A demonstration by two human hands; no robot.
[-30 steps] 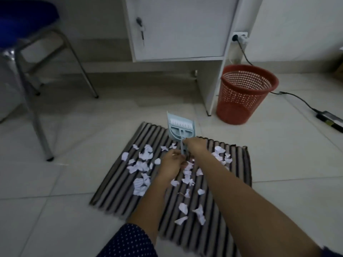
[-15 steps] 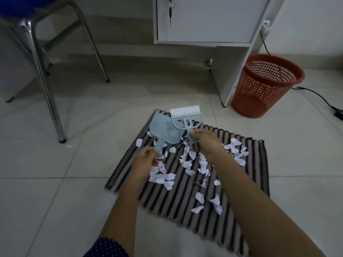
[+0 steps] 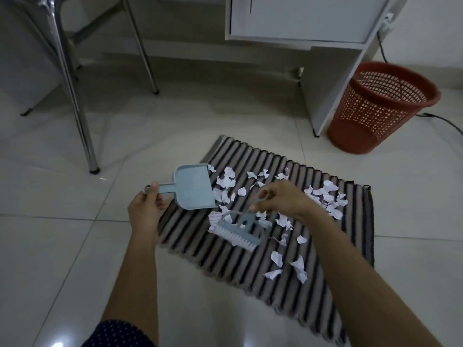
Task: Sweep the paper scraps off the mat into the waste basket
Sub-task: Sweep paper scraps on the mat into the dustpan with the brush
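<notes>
The left hand is wrapped around the short handle of a pale blue dustpan, whose open mouth lies at the left edge of the mat, facing the scraps. The right hand pinches the thin handle of a matching blue brush; its white bristles point toward the person, low over the mat's middle. The paper scraps are small, torn, white pieces with faint lines, scattered over the brown-and-black striped mat: a cluster by the dustpan's mouth, another beyond the right hand, a few nearer the person. The red mesh waste basket stands on the tiled floor beside a white cabinet, well apart from the mat.
</notes>
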